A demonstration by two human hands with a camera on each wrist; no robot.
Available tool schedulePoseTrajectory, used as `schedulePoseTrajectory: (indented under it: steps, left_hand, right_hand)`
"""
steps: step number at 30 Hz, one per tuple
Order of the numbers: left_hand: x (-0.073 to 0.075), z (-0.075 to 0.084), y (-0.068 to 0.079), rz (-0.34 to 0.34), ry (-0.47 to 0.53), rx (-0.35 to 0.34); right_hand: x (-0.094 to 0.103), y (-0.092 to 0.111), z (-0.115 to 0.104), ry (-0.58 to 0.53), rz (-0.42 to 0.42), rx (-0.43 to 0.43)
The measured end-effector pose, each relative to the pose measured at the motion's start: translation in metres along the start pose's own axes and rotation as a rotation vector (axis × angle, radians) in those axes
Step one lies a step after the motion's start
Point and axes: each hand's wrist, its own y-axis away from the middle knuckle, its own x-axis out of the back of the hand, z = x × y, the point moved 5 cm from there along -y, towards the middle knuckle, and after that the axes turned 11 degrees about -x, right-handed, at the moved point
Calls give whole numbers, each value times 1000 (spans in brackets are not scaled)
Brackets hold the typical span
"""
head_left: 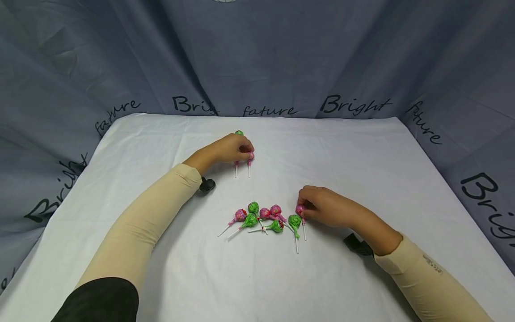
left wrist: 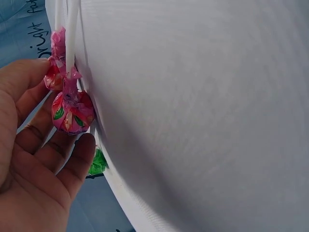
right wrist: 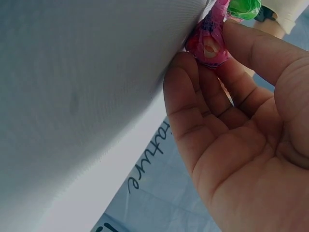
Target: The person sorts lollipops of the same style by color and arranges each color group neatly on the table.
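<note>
At the back of the white table my left hand [head_left: 230, 147] has its thumb and index finger at the head of a pink lollipop [head_left: 251, 155], pinching it. Another pink lollipop [left wrist: 73, 112] hangs stick-up in the left wrist view, close to the curled fingers. Behind that hand a green lollipop [head_left: 239, 133] shows partly. My right hand [head_left: 327, 206] pinches a pink lollipop [right wrist: 210, 46] by its wrapped head, the stick pointing toward me. Just left of it lies a green lollipop [head_left: 294, 222].
Several pink and green lollipops lie in a loose pile, including a pink one [head_left: 240, 215] and a green one [head_left: 250, 220], at the middle of the white tablecloth [head_left: 249, 281]. A grey-blue curtain [head_left: 257, 58] with printed lettering stands behind the table.
</note>
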Motion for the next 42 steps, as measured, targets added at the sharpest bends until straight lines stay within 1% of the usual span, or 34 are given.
schedulePoseTrajectory:
  steps: [5, 9, 13, 18, 22, 25, 29, 32, 34, 37, 42]
  left_hand:
    - [1, -1, 1, 14, 23, 20]
    - [4, 3, 4, 31, 4, 5]
    - [9, 18, 12, 50, -30, -61]
    - [7, 48, 33, 47, -66, -175]
    - [-2, 64, 56, 42, -76, -254]
    - [-13, 70, 73, 21, -68, -276]
    - [-28, 83, 93, -55, -72, -300]
    - [-35, 93, 106, -111, -55, -315]
    - [-38, 97, 113, -132, -32, -320]
    - [-41, 100, 119, -146, 32, -318]
    - [-45, 101, 124, -143, 109, -324]
  right_hand:
    - [0, -1, 0, -5, -3, -3]
    - [0, -1, -1, -8, -5, -3]
    - [0, -1, -2, -11, -10, 0]
    - [-1, -1, -1, -13, -10, -3]
    - [-2, -1, 0, -17, -8, -9]
    - [-2, -1, 0, -20, -8, -11]
    - [-2, -1, 1, -18, -2, -9]
    - [-1, -1, 1, -16, 3, -8]
    - [-1, -1, 1, -15, 3, -10]
    - [-1, -1, 1, -17, 3, -13]
    - [-1, -1, 1, -23, -2, -15]
